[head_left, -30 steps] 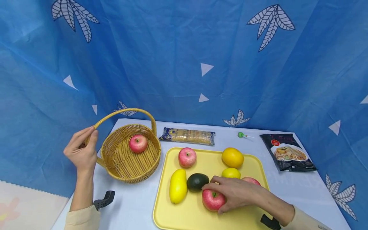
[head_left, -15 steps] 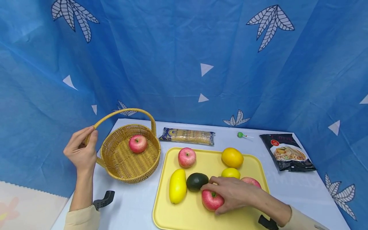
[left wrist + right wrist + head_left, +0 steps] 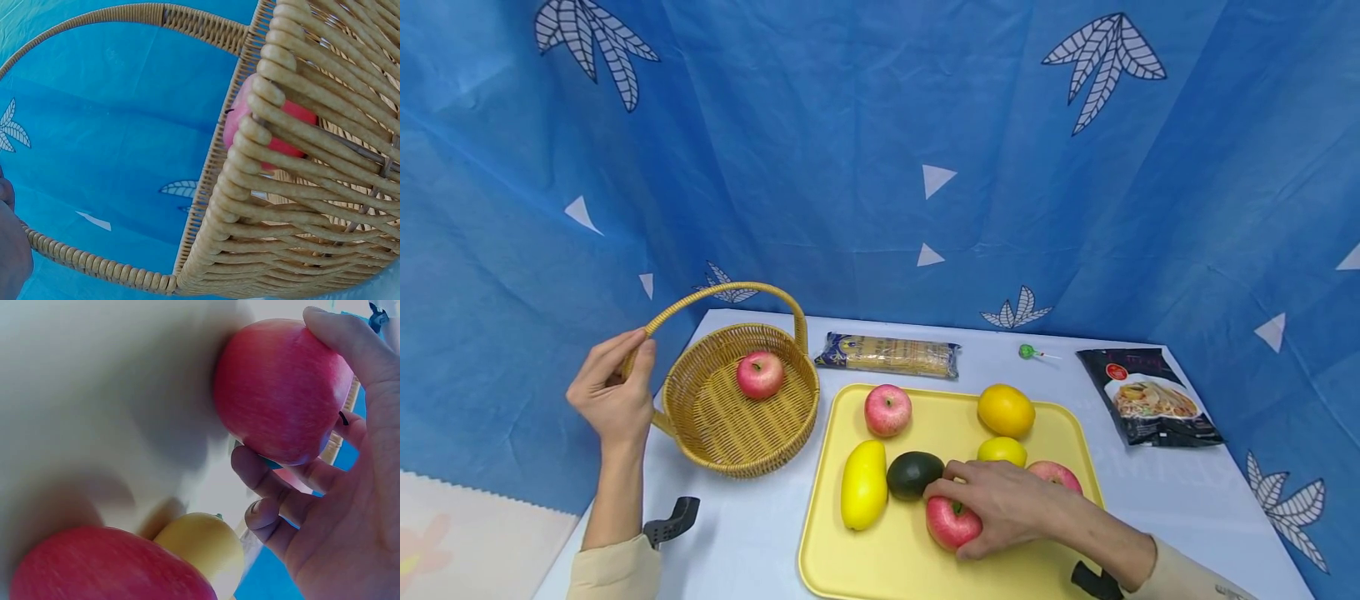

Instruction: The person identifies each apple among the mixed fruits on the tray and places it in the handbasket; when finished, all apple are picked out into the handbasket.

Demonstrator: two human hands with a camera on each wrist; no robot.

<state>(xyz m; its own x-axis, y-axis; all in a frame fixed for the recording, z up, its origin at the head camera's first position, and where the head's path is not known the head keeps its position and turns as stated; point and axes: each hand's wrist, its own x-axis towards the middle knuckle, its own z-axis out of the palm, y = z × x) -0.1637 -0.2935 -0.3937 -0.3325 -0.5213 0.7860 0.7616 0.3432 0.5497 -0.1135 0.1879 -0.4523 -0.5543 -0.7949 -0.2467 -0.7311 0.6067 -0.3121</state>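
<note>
My left hand [image 3: 613,387] pinches the arched handle [image 3: 730,289] of a round wicker basket [image 3: 730,467] on the left of the table. One red apple [image 3: 760,375] lies inside; the left wrist view shows it through the weave. Over the yellow tray [image 3: 887,575], my right hand [image 3: 1007,504] grips another red apple [image 3: 951,523], thumb on one side and fingers on the other. In the right wrist view this apple [image 3: 281,390] sits at the tray surface, stem towards the palm. Touching or close beside the fingers is a dark green avocado [image 3: 915,475].
Also on the tray are a yellow mango [image 3: 864,485], a pink apple [image 3: 888,410], an orange-yellow fruit [image 3: 1006,411], a lemon [image 3: 1002,451] and a part-hidden apple [image 3: 1056,476]. Behind it lie packed noodles [image 3: 887,356], a green lollipop [image 3: 1027,352] and a black food bag [image 3: 1150,400].
My right hand and the apple in it have shifted very slightly left. The left hand and the basket have stayed in place.
</note>
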